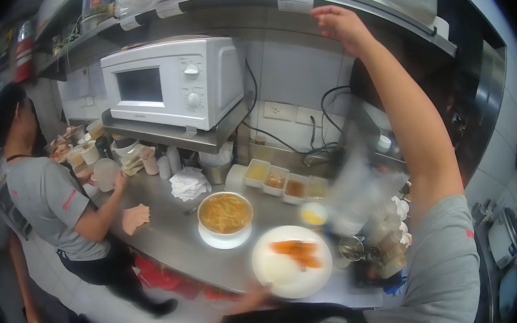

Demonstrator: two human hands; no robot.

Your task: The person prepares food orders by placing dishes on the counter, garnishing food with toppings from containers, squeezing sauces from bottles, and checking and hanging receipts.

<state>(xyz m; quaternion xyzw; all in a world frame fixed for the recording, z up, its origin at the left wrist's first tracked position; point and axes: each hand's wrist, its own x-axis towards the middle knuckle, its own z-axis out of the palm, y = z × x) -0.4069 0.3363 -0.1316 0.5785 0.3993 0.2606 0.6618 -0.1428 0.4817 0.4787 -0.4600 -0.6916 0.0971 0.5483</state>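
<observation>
My right hand [339, 26] is raised high on the right, its fingers extended loosely beside a white paper slip [295, 2] on the shelf edge. Nothing shows between the fingers. Low in the view, my blurred left hand [254, 300] is at the near left rim of a white plate [311, 286]; whether it grips the plate I cannot tell. Orange-brown strips of food [297, 254] lie on the plate next to a pale white mound [278, 268]. Behind it to the left, a bowl of yellowish food in broth [225, 214] sits on a white saucer [225, 239].
A white microwave [170, 83] stands on a raised steel shelf. Small food tubs [276, 178] line the counter's back, near a blurred clear plastic bag [361, 195]. At left, a co-worker [55, 187] holds a pale round container [106, 174]; another person [1, 267] stands nearer.
</observation>
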